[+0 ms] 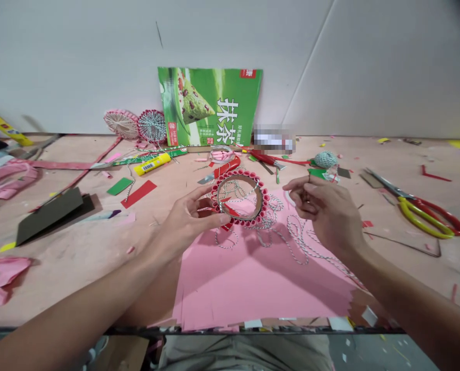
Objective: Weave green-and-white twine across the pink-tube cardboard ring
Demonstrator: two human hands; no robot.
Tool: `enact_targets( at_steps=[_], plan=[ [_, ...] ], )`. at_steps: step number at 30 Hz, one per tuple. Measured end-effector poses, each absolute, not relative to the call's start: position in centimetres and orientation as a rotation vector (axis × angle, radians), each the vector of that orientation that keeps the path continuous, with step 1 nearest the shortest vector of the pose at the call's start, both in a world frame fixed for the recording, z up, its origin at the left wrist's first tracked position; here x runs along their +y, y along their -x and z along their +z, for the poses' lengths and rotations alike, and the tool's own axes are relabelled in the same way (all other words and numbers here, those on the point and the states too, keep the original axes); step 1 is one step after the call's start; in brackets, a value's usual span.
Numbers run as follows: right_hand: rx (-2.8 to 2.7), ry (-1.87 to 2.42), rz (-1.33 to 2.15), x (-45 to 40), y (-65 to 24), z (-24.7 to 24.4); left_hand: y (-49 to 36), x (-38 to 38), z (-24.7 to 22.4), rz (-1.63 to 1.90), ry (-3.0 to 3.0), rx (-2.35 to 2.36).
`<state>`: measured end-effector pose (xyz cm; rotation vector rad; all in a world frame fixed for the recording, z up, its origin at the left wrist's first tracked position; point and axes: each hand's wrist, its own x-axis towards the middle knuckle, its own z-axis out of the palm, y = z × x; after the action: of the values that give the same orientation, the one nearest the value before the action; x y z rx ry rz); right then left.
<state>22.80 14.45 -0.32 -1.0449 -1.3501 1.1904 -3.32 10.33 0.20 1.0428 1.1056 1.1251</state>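
Observation:
A round ring (263,198) edged with small red-pink paper rolls is held upright by my left hand (189,214), whose thumb and fingers close on its left side. A thin dark strand crosses the ring's lower opening. My right hand (323,208) is raised to the right of the ring, apart from it, with thumb and fingers pinched together; what they hold, if anything, is too small to make out. Green-and-white twisted string (297,252) lies in loose loops below and between my hands, over a stack of pink paper (261,288).
Scissors (427,211) with red and yellow handles lie at right, near a wound string ball (326,159). A glue stick (152,164), red card (139,194) and dark card (50,216) lie left. A green package (210,105) and two string-wound discs (151,126) lean on the wall.

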Motion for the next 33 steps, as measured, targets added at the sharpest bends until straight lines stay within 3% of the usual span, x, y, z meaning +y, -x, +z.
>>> enact_targets(
  at_steps=[10, 24, 33],
  plan=[
    [-1.364, 1.319, 0.977, 18.7, -24.3, 0.0, 4.1, 10.4, 0.5, 1.098, -1.102, 1.023],
    [-1.687, 1.119, 1.494, 17.0, -20.5, -2.6, 3.5, 10.1, 1.6, 1.098, -1.064, 1.020],
    [-1.577, 1.330, 1.368, 18.1, -21.4, -3.8, 4.0, 10.2, 1.1, 1.066, -1.104, 0.983]
  ],
)
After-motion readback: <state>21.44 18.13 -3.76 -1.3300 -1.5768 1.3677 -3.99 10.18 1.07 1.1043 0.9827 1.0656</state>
